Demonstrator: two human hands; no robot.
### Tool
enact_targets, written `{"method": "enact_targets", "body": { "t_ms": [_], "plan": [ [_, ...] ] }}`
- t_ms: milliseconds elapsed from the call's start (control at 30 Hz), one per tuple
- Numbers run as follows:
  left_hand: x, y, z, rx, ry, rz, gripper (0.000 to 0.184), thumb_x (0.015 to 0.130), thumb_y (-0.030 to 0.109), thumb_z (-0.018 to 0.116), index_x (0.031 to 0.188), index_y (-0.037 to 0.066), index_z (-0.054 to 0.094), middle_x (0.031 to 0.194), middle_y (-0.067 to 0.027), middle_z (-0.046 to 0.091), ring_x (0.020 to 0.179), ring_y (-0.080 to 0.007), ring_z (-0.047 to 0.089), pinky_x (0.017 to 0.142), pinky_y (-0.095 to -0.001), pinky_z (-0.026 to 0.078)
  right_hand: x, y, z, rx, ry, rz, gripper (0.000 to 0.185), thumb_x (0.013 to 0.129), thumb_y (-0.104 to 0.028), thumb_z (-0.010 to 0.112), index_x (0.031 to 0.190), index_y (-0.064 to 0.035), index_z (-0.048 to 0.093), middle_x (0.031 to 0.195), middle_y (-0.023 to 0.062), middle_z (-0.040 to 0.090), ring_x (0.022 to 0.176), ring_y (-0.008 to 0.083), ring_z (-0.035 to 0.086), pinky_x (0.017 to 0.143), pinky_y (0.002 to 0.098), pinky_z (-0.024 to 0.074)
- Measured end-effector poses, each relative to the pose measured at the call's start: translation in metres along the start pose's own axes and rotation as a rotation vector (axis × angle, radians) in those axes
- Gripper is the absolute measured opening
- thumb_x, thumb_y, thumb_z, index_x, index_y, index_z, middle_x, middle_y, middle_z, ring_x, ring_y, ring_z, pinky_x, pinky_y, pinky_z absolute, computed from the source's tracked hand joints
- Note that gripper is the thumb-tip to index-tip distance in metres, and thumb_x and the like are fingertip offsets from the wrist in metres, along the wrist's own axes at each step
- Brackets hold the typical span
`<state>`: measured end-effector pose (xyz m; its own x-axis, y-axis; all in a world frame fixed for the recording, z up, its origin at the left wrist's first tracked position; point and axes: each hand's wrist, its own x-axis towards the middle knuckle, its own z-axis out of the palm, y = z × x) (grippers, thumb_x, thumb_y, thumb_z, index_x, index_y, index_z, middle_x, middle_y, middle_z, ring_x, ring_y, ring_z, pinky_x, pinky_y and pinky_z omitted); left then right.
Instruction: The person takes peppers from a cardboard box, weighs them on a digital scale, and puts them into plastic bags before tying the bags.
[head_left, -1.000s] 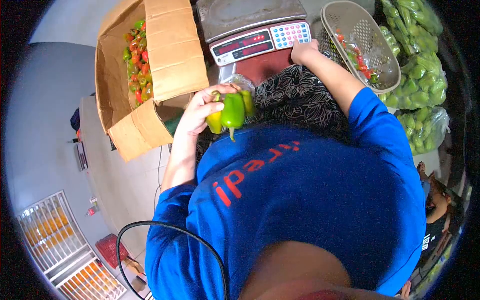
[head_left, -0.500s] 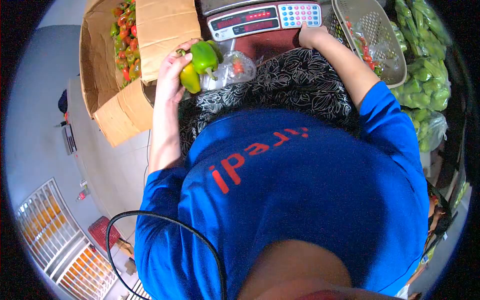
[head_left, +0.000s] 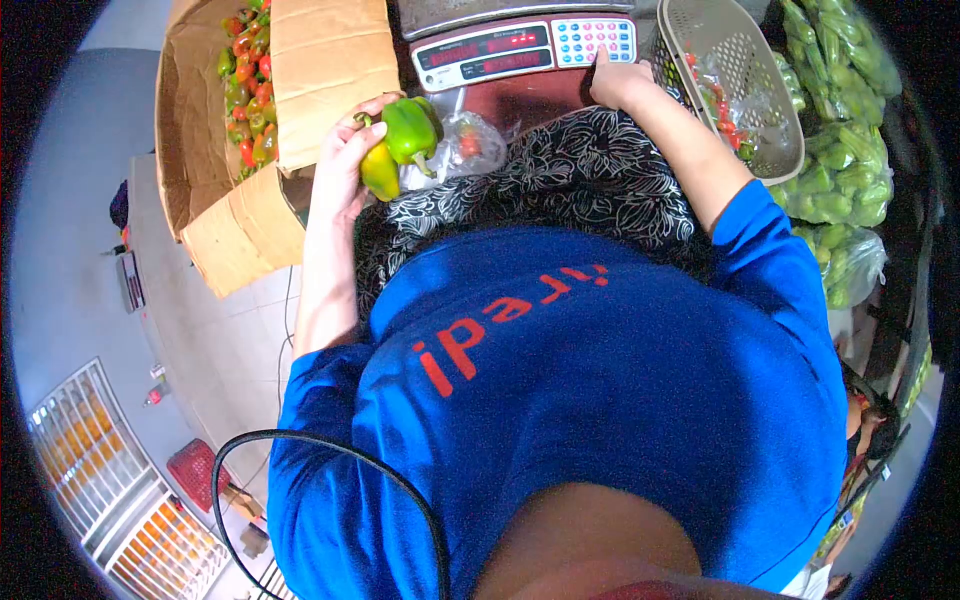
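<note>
My left hand is closed around bell peppers, a bright green pepper and a yellow-green pepper, stems showing. They are held in front of the scale, whose red digits are lit. At the scale's right end is the keypad. My right hand holds nothing; its index finger is stretched out onto the lower keys, and the other fingers are partly hidden. A clear plastic bag with something red inside lies just right of the peppers.
On the left, an open cardboard box contains many red and green peppers. A grey plastic basket with red items stands at the right. Beyond it lie bags of green vegetables. A black cable loops near my left arm.
My right index finger has shifted slightly left across the keypad. The left hand still holds the peppers, now a little lower in view. The whole view has moved slightly.
</note>
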<state>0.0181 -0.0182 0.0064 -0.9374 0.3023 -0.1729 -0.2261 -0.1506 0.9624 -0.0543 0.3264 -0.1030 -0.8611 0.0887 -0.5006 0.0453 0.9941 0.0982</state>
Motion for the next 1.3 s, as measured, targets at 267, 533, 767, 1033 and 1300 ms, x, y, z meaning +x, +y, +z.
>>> {"method": "enact_targets", "body": {
  "t_ms": [267, 533, 767, 1033, 1300],
  "plan": [
    [0.006, -0.01, 0.002, -0.099, -0.02, 0.009, 0.04, 0.08, 0.009, 0.056, 0.117, -0.005, 0.05, 0.117, -0.0142, 0.055, 0.105, -0.0206, 0.054, 0.093, -0.0318, 0.042, -0.002, -0.003, -0.002, 0.028, 0.015, 0.001, 0.071, 0.082, -0.031, 0.044, 0.14, 0.0005, 0.018, 0.118, 0.0163, 0.057, 0.109, 0.0289, 0.055, 0.097, 0.0458, 0.03],
    [0.004, -0.009, 0.001, -0.077, -0.027, -0.026, 0.041, 0.081, 0.012, 0.057, 0.118, -0.005, 0.049, 0.115, -0.0147, 0.055, 0.103, -0.0207, 0.055, 0.091, -0.0317, 0.044, 0.0, 0.013, -0.013, 0.262, -0.031, 0.197, 0.086, 0.077, -0.045, 0.053, 0.14, 0.0, 0.016, 0.127, 0.0161, 0.05, 0.115, 0.0275, 0.051, 0.098, 0.0452, 0.0334],
    [0.004, -0.011, -0.001, -0.067, -0.023, -0.032, 0.04, 0.081, 0.012, 0.056, 0.117, -0.005, 0.049, 0.117, -0.0148, 0.055, 0.104, -0.0206, 0.055, 0.091, -0.0317, 0.043, 0.022, 0.031, 0.007, 0.19, -0.058, 0.084, 0.074, 0.078, -0.046, 0.051, 0.135, -0.0044, 0.029, 0.121, 0.018, 0.053, 0.111, 0.03, 0.053, 0.096, 0.0419, 0.0366],
    [0.004, -0.015, -0.004, -0.073, -0.044, -0.028, 0.039, 0.081, 0.011, 0.057, 0.116, -0.005, 0.05, 0.118, -0.0144, 0.054, 0.105, -0.0202, 0.054, 0.092, -0.0313, 0.042, 0.004, 0.018, -0.008, -0.355, -0.207, -0.516, 0.037, 0.078, -0.024, 0.052, 0.112, -0.0123, 0.058, 0.095, 0.024, 0.061, 0.09, 0.0349, 0.061, 0.086, 0.0397, 0.0456],
    [0.005, -0.017, 0.004, -0.061, -0.092, -0.072, 0.039, 0.081, 0.012, 0.057, 0.116, -0.005, 0.05, 0.115, -0.0136, 0.056, 0.101, -0.0192, 0.055, 0.089, -0.03, 0.044, 0.01, 0.016, -0.012, -0.353, -0.346, -0.488, 0.037, 0.085, -0.027, 0.044, 0.115, -0.0114, 0.058, 0.116, 0.0153, 0.057, 0.111, 0.0346, 0.052, 0.1, 0.0613, 0.0234]
  ]
}}
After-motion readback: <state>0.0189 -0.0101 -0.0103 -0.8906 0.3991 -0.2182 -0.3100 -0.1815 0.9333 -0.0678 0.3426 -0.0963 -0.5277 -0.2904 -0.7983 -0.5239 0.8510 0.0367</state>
